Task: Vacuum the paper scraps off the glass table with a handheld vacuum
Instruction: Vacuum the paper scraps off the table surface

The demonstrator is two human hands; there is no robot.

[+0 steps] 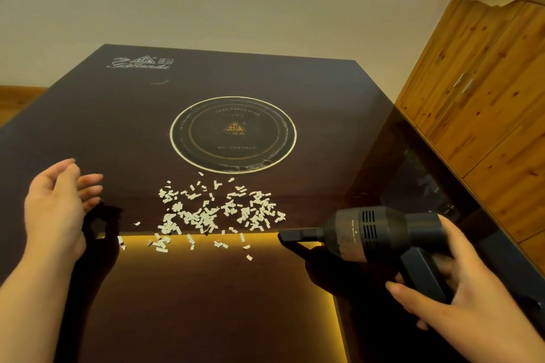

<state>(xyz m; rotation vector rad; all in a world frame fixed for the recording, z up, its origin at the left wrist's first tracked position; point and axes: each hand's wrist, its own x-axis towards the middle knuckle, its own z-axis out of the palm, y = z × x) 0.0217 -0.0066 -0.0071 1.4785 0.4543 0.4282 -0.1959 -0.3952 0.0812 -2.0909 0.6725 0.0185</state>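
Several small white paper scraps lie scattered on the dark glass table, just in front of its round inset burner. My right hand grips the handle of a black handheld vacuum at the right. Its narrow nozzle points left, just above the glass at the right edge of the scraps. My left hand hovers above the table's left side, palm turned inward, fingers relaxed, holding nothing.
A round burner ring with a gold logo sits in the table's middle. A wooden cabinet stands close along the right side. A white wall lies beyond the far edge. A yellow glow reflects in the near glass.
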